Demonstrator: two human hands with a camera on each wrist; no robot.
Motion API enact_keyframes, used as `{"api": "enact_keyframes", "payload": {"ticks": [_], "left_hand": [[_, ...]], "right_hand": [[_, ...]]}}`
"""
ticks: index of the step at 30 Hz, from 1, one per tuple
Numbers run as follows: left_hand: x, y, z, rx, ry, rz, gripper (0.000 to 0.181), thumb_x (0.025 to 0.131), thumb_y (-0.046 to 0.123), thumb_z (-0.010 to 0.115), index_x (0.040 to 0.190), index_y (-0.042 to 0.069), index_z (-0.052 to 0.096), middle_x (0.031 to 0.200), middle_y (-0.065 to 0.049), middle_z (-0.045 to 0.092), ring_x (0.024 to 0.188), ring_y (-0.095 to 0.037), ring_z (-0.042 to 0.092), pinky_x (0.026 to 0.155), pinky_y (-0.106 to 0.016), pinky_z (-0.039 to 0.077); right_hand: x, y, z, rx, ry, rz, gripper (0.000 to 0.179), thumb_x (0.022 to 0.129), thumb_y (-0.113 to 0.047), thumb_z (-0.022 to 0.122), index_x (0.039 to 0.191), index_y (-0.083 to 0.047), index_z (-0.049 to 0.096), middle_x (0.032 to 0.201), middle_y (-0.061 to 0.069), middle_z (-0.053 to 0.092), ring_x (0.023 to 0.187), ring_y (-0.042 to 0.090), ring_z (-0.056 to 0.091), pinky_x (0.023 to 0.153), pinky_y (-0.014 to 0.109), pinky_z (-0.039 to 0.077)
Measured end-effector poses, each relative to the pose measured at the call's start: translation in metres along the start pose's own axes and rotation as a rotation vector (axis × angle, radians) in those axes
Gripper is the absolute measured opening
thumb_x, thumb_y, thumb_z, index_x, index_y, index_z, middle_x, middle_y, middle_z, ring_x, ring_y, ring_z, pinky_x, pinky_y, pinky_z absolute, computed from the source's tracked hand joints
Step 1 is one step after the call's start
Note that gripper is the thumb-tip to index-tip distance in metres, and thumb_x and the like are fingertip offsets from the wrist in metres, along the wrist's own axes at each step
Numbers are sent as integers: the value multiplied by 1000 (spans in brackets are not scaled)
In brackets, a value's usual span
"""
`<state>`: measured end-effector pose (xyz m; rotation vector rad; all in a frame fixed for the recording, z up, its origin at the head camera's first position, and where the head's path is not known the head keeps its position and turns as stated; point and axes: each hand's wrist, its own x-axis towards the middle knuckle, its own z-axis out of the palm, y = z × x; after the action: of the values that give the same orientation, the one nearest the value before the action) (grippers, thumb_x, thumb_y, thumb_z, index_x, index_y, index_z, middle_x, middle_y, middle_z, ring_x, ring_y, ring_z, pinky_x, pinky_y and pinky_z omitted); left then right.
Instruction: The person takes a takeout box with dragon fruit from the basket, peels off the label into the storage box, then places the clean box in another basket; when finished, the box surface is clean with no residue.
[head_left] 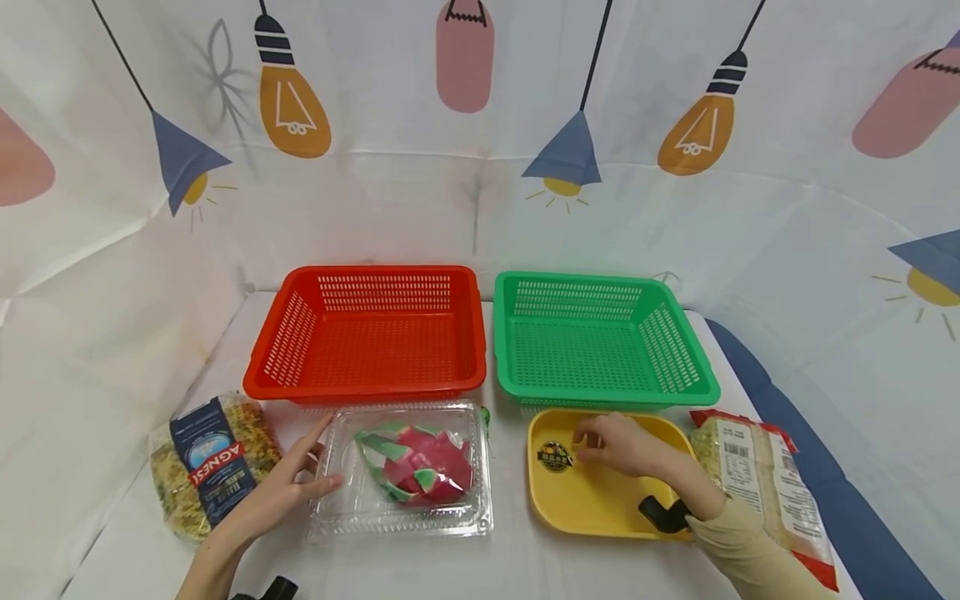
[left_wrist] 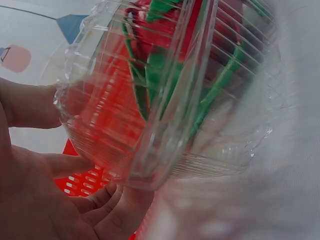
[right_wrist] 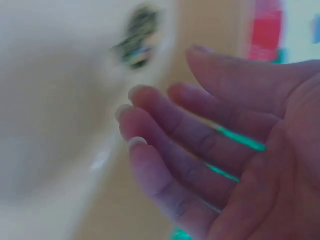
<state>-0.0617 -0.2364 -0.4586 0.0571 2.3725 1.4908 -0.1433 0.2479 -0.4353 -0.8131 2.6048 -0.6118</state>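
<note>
A clear plastic clamshell box (head_left: 347, 446) stands in front of the red basket, with a pink and green dragon fruit (head_left: 435, 468) inside. My left hand (head_left: 288, 487) is at the box's left side, thumb and fingers spread at its edge. The left wrist view shows the ribbed box wall close up against the fingers (left_wrist: 75, 165). My right hand (head_left: 618, 444) is over a yellow tray (head_left: 592, 508), fingers loosely bent with nothing in them. In the right wrist view its palm faces the camera, and a dark sticker (right_wrist: 140, 37) shows on the tray.
A red basket (head_left: 367, 392) and a green basket (head_left: 607, 396) stand side by side at the back. An Agnesi pasta bag (head_left: 213, 467) lies at the left, another food bag (head_left: 772, 475) at the right. Behind hangs a lamp-patterned cloth (head_left: 405, 200).
</note>
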Motion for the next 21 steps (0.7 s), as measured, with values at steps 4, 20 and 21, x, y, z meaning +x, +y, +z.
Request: {"api": "enact_keyframes", "payload": {"ticks": [4, 20, 21], "left_hand": [[-1, 1, 0, -4, 2, 0, 92, 90, 18, 69, 161, 11, 11, 115, -16, 43, 95, -20, 45, 73, -30, 46], [-1, 0, 0, -15, 20, 22, 90, 91, 18, 68, 161, 11, 13, 115, -17, 43, 93, -18, 46, 73, -29, 46], [-1, 0, 0, -16, 19, 21, 90, 91, 18, 69, 161, 11, 13, 115, -17, 43, 93, -19, 46, 73, -29, 46]], "right_hand": [[-7, -26, -7, 58, 92, 27, 21, 95, -24, 68, 106, -6, 70, 80, -8, 64, 70, 4, 55, 62, 23, 47], [22, -112, 52, 464, 109, 32, 76, 98, -45, 60, 157, -12, 25, 149, 13, 44, 124, 31, 55, 101, 54, 47], [26, -113, 55, 469, 103, 27, 78, 98, -46, 59, 159, -13, 22, 150, 13, 43, 123, 30, 55, 100, 52, 47]]}}
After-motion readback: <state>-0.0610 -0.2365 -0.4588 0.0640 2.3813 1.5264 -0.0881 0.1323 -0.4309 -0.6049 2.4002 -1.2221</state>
